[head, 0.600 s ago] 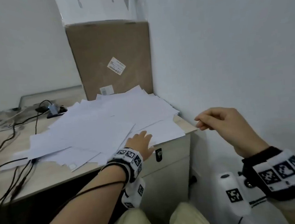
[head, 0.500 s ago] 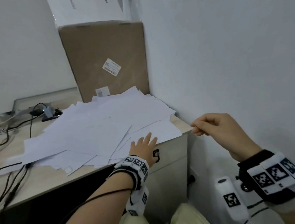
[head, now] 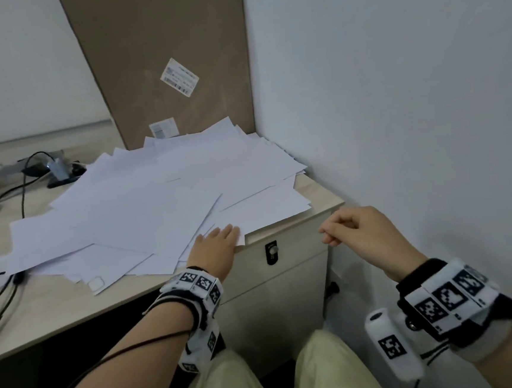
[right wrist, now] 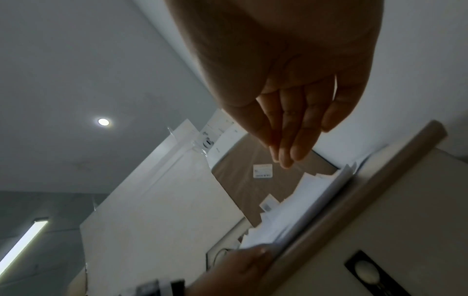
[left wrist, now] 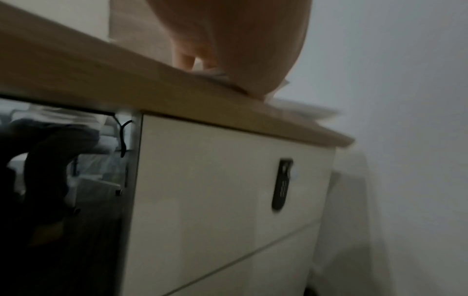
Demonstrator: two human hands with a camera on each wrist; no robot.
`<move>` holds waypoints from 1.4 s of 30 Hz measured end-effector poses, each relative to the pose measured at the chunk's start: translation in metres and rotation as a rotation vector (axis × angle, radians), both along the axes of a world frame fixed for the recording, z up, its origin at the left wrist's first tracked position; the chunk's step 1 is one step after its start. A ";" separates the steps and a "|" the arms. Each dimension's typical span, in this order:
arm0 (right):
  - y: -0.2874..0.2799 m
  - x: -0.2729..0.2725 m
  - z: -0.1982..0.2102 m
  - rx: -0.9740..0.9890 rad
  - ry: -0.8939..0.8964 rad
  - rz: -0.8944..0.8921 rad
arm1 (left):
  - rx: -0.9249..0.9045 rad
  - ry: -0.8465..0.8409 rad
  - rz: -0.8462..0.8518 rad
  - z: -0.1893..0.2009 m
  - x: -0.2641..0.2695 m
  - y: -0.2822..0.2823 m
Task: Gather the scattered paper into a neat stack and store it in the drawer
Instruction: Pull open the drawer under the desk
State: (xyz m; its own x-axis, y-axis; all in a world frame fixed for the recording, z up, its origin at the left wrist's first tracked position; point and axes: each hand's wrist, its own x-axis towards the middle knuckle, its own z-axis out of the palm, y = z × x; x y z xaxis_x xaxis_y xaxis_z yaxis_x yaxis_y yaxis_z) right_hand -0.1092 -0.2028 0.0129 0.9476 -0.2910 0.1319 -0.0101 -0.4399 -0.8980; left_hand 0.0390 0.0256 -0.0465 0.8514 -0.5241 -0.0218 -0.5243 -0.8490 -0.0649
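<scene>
Many white paper sheets (head: 162,199) lie scattered and overlapping across the right end of the wooden desk (head: 51,307). My left hand (head: 218,239) lies flat on the near edge of the sheets (left wrist: 301,106), fingers straight, above the drawer unit. My right hand (head: 349,229) hovers in the air at the desk's right corner, fingers loosely curled and together, holding nothing; the right wrist view shows its fingers (right wrist: 291,144) above the paper edges (right wrist: 311,198). The white drawer front (head: 288,259) with a black lock (head: 271,252) sits closed under the desk top.
A tall brown cardboard box (head: 162,62) stands against the wall behind the papers. Black cables (head: 24,183) and a small adapter lie at the desk's left. The white wall (head: 411,103) runs close along the right. My knees (head: 323,370) are under the desk edge.
The view has tilted down and moved closer. My left hand has slid a little further onto the paper edge; my right hand has dropped lower, toward the desk's right corner.
</scene>
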 end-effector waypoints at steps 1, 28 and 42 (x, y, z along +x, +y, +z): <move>0.004 0.007 -0.006 -0.004 0.026 0.003 | -0.023 0.042 0.014 0.002 0.006 0.002; 0.058 0.126 -0.119 -0.500 0.385 -0.070 | -0.029 0.279 0.099 0.005 0.016 0.017; 0.040 0.019 -0.041 -0.947 0.244 0.082 | -0.131 0.155 0.143 0.001 0.006 0.020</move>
State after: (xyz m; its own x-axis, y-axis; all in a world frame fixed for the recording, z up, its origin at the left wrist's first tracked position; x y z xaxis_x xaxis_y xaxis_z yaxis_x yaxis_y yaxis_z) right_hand -0.0899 -0.1627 -0.0280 0.9924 -0.0974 0.0749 -0.0853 -0.9849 -0.1507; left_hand 0.0445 0.0452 -0.0458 0.9088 -0.4056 -0.0977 -0.3934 -0.9111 0.1230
